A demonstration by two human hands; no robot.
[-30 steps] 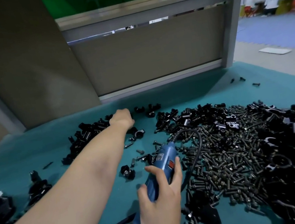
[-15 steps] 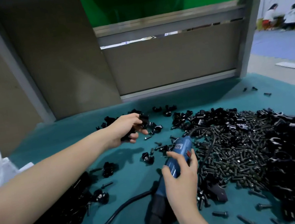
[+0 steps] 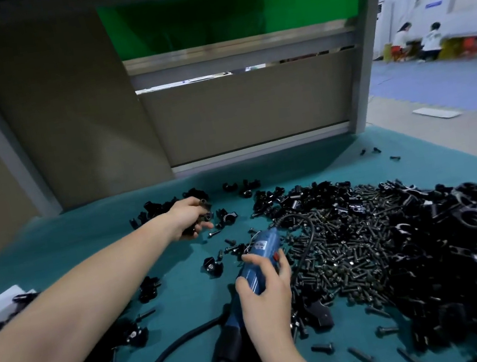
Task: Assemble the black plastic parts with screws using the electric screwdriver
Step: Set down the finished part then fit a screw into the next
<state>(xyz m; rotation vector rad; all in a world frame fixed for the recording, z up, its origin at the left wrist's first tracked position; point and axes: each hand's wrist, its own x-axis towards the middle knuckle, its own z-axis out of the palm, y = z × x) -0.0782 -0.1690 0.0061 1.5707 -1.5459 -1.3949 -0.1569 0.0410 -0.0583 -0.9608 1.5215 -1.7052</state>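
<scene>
On the teal table (image 3: pixel 84 247), the left hand (image 3: pixel 187 219) is stretched toward the far side, fingers curled round a small black plastic part (image 3: pixel 206 209) beside a scatter of loose ones. Nearer the body and to the right, the right hand (image 3: pixel 265 293) wraps the blue electric screwdriver (image 3: pixel 263 252). The tool's length runs away from the person, and the dark working end seems nearest the body. So the part lies up and left of the tool, and the screw pile (image 3: pixel 338 259) touches its right side.
</scene>
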